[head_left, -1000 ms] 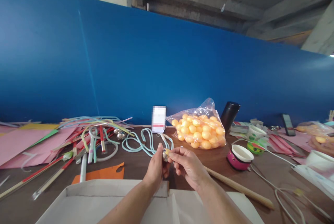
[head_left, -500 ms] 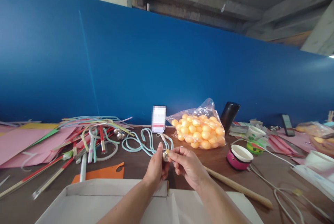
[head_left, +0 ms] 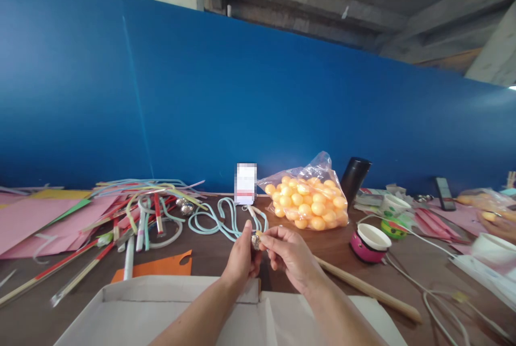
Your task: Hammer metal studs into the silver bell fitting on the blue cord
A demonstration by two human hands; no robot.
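My left hand (head_left: 242,259) is closed around a small shiny silver ball (head_left: 255,240), which looks like a jingle bell. Thumb and forefinger of my right hand (head_left: 289,257) are pinched together at the ball's right side. A tiny yellowish spot shows at those fingertips; what it is I cannot make out. Just behind the hands lies a looped light-blue cord (head_left: 220,222), leading to a white card (head_left: 245,184) that leans on the blue partition. Similar silver balls (head_left: 186,209) rest on the table further left.
A clear bag of orange balls (head_left: 306,203) sits behind my right hand. A wooden stick (head_left: 371,291), a pink cup (head_left: 365,249) and white cables (head_left: 427,287) lie to the right. Left are tubes and strips (head_left: 157,209), pink paper (head_left: 32,228) and orange paper (head_left: 161,266). White cardboard (head_left: 133,314) is in front.
Almost nothing differs. My right fingertips have shifted very slightly against the silver ball, while my left hand stays in place around it.
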